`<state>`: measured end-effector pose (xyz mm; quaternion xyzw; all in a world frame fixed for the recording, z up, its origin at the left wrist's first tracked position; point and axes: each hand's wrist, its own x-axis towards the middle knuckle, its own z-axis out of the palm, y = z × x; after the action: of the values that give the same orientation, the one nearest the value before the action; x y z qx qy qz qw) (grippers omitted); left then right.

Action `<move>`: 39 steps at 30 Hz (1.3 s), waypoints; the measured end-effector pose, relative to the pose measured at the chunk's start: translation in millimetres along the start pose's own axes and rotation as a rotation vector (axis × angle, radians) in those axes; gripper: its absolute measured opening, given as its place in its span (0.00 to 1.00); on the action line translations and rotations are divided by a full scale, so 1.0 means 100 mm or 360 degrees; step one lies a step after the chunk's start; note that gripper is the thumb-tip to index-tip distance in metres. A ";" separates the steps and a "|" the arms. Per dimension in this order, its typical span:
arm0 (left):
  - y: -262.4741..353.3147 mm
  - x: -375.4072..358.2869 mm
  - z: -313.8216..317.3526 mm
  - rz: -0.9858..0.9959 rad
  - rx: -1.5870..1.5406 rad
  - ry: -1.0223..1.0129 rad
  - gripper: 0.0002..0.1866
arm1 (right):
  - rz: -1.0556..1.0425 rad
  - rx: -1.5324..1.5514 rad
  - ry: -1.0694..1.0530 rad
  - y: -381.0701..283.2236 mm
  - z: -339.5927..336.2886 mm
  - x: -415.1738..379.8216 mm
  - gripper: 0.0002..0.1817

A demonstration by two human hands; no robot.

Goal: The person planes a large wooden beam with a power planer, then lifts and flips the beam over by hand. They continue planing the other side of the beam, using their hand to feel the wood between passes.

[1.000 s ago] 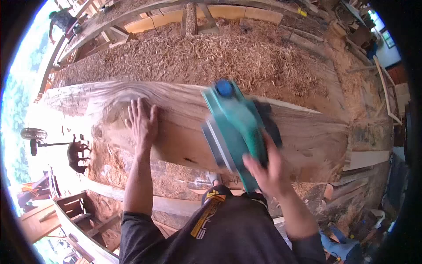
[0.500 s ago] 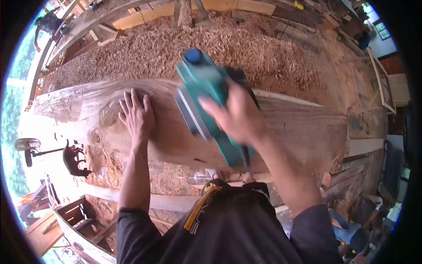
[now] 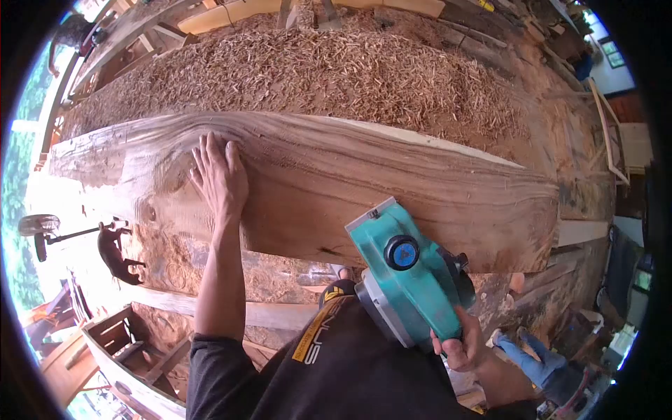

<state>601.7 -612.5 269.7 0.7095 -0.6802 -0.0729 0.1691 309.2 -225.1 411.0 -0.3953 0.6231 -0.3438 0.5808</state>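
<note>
A wide wooden slab point(image 3: 315, 189) with dark wavy grain lies across the view. My left hand point(image 3: 220, 171) rests flat on its left part, fingers spread and pointing away from me. My right hand point(image 3: 462, 344) is wrapped round the rear handle of a teal electric planer point(image 3: 413, 273). The planer is near my body at the slab's near edge, its front end overlapping the wood in this view. A round black knob with a blue centre sits on the planer's top.
Wood shavings point(image 3: 294, 77) are heaped beyond the slab. At left are a standing fan point(image 3: 40, 227), a dark dog point(image 3: 119, 253) and a wooden crate point(image 3: 133, 357). One person point(image 3: 73, 35) is at the far left, another point(image 3: 546, 364) at the lower right. Long boards point(image 3: 280, 315) lie nearby.
The planer has come from above the slab's middle back toward my body and lower right, turning so its top shows. My left hand stays on the slab.
</note>
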 end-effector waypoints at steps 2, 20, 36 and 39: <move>-0.02 0.00 0.04 0.0029 -0.0054 0.0021 0.33 | -0.0031 -0.0001 0.0025 -0.04 0.04 0.14 0.27; 0.04 0.04 0.04 0.0056 0.0282 0.0000 0.35 | -0.0492 -0.0042 0.0065 -0.88 -0.08 1.87 0.18; 0.46 -0.08 0.06 0.0002 0.0351 -0.0105 0.36 | -0.0375 -0.0096 0.0154 -0.74 -0.33 1.39 0.19; 0.36 -0.03 0.12 0.0047 0.0390 -0.0082 0.36 | -0.0742 -0.0221 0.0145 -1.01 -0.28 2.38 0.26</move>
<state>563.3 -612.1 270.7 0.7126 -0.6986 -0.0049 0.0647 287.4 -483.8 396.0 -0.5514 0.5626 -0.4425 0.4285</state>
